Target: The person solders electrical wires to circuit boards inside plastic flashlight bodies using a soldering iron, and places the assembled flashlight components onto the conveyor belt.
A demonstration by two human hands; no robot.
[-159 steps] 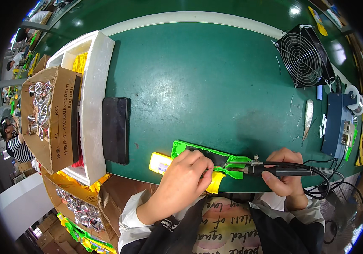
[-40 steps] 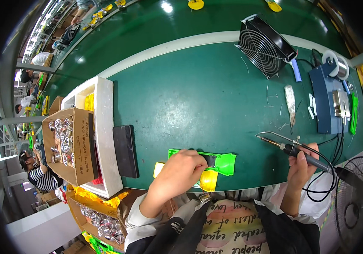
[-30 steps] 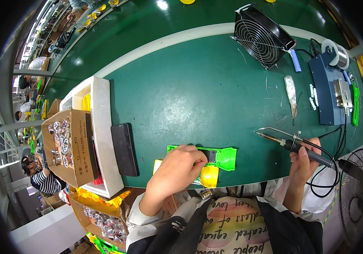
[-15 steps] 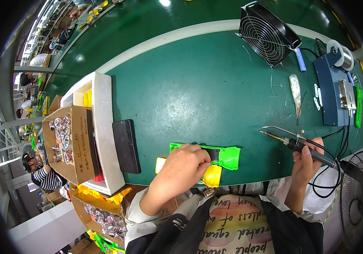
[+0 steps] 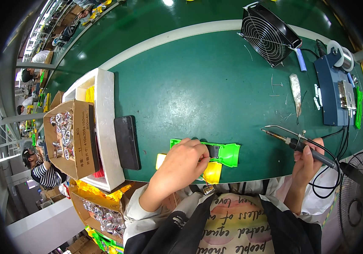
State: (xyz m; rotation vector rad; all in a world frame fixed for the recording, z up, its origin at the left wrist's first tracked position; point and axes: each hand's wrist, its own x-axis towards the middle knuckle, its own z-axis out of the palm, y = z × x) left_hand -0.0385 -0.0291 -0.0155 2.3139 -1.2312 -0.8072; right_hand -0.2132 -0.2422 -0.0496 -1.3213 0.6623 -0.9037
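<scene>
My left hand (image 5: 182, 161) is closed over a bright green plastic housing (image 5: 230, 155) at the table's near edge. Its curled fingers hide whatever is pinched in them and the housing's middle. A black part (image 5: 212, 151) sits inside the housing, just right of my fingers. Against the near side lies a yellow plastic piece (image 5: 212, 172), with thin wires and a small shiny metal part (image 5: 208, 189) close by. My right hand (image 5: 305, 164) grips a soldering iron (image 5: 295, 144) with a curved metal tube along it. The iron's tip points left, apart from the housing.
A black fan (image 5: 267, 40) stands at the far right, near a blue machine (image 5: 331, 91) carrying a wire spool (image 5: 345, 57). A black phone-like slab (image 5: 127, 143) lies beside a white foam box (image 5: 113, 127) and a cardboard box (image 5: 84, 142) of shiny parts. Other people sit far left.
My left hand and the green housing appear slightly higher in the picture, the hand still closed over it. The soldering iron has barely moved.
</scene>
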